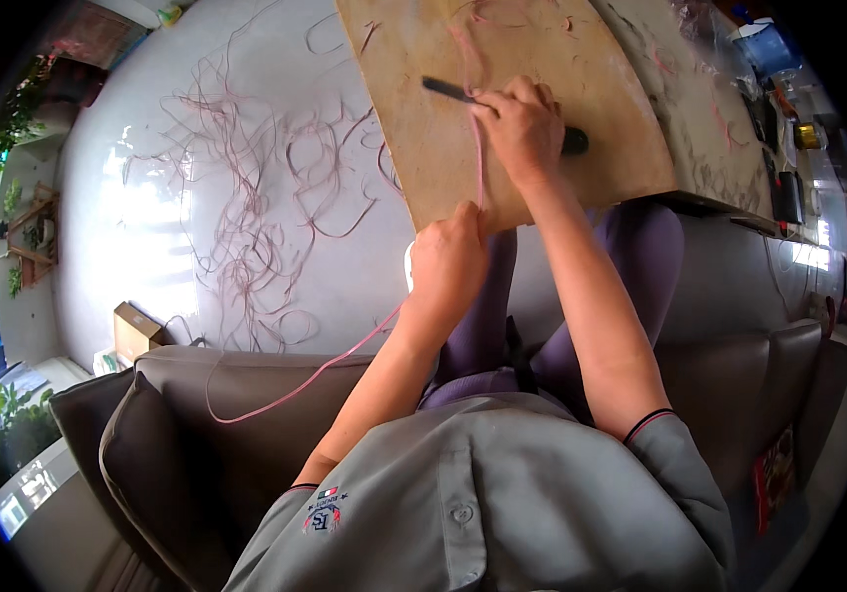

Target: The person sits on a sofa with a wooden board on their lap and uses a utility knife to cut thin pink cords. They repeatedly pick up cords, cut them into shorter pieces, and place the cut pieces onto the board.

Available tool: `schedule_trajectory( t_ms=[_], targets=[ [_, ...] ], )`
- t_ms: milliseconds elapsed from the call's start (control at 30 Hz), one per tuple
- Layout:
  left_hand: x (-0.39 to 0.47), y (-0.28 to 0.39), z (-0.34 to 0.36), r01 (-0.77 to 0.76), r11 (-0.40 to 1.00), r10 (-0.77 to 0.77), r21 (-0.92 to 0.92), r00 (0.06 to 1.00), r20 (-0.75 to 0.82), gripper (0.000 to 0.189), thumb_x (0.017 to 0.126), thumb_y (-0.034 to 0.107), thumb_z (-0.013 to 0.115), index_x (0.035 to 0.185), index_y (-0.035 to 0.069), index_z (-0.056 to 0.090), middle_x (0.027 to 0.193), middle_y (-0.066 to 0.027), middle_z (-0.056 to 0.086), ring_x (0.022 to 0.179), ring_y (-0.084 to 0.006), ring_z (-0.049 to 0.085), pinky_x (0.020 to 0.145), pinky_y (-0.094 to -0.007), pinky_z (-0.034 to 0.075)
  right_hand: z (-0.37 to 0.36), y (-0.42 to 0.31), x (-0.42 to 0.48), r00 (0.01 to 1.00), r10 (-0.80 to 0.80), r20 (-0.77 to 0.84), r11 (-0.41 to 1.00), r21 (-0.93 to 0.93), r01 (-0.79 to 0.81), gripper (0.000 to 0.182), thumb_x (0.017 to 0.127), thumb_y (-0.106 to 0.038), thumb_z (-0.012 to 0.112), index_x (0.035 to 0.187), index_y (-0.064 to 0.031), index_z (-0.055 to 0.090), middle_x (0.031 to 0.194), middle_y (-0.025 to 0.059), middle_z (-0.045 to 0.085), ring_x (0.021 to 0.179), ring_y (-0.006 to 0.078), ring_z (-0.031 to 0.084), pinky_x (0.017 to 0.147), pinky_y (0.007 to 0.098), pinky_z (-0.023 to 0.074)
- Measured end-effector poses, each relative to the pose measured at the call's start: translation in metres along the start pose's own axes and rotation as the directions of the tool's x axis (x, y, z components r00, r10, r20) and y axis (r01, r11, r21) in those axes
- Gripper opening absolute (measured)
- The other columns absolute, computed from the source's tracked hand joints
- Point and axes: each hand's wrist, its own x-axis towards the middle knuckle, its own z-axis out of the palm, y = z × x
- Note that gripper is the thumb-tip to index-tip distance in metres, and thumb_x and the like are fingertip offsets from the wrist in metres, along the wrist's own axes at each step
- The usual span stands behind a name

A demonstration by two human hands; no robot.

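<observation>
My right hand [523, 129] is closed round a dark flat tool, perhaps a knife [449, 89], whose blade-like end points left and whose rounded dark end shows at the right of the hand. Beneath it, a thin pink strip [479, 159] runs over the wooden board [601, 89]. At the board's near edge my left hand [453, 248] grips this strip. From there a pink length trails down left over the sofa. What the fingers hide, including the exact contact of tool and strip, cannot be seen.
Thin tangled strips [242, 185] lie on the pale floor to the left. A brown sofa [246, 385] is around me. Beyond the board, a stone-patterned table [712, 111] bears pink scraps, a blue container [767, 48] and dark objects. A cardboard box [135, 331] stands by the sofa.
</observation>
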Motion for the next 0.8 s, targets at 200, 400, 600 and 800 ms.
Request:
schedule_trajectory(
  t_ms=[200,400,600,800],
  targets=[
    [0.000,-0.001,0.002,-0.030,0.999,0.030,-0.024,1.000,0.009,0.020,0.087,0.019,0.051,0.075,0.004,0.055,0.064,-0.0199,0.058,0.060,-0.0410,0.056,0.055,-0.0488,0.045,-0.014,0.005,-0.008,0.992,0.124,0.034,0.992,-0.021,-0.124,0.014,0.070,-0.027,0.070,0.083,-0.0220,0.070,0.081,0.0001,0.055,0.085,0.0234,0.052,0.073,0.0378,0.0444],
    [0.000,-0.001,0.008,-0.121,0.990,0.122,-0.065,0.993,0.003,0.020,0.087,0.019,0.052,0.075,0.003,0.054,0.062,-0.0213,0.057,0.060,-0.0417,0.056,0.055,-0.0499,0.044,-0.003,0.024,0.004,1.000,0.017,-0.004,1.000,0.002,-0.017,0.013,0.070,-0.029,0.070,0.081,-0.0218,0.071,0.079,-0.0003,0.056,0.083,0.0236,0.052,0.071,0.0388,0.0448],
    [-0.051,0.000,0.034,0.091,0.988,-0.045,-0.121,0.941,0.336,0.021,0.090,0.021,0.048,0.079,0.004,0.054,0.071,-0.0207,0.056,0.065,-0.0421,0.055,0.057,-0.0477,0.044,0.011,0.043,0.043,0.999,-0.028,-0.032,0.998,-0.064,0.026,0.018,0.073,-0.034,0.069,0.087,-0.0227,0.072,0.085,0.0021,0.061,0.091,0.0239,0.057,0.073,0.0339,0.0459],
    [-0.036,-0.031,0.039,-0.186,0.942,0.215,-0.278,0.973,0.078,0.023,0.089,0.021,0.051,0.076,0.003,0.054,0.059,-0.0202,0.055,0.056,-0.0387,0.055,0.054,-0.0443,0.044,-0.010,0.070,0.050,0.979,0.186,0.084,0.980,0.055,-0.191,0.019,0.075,-0.031,0.067,0.088,-0.0185,0.071,0.085,0.0041,0.059,0.086,0.0255,0.056,0.075,0.0351,0.0447]
  ],
)
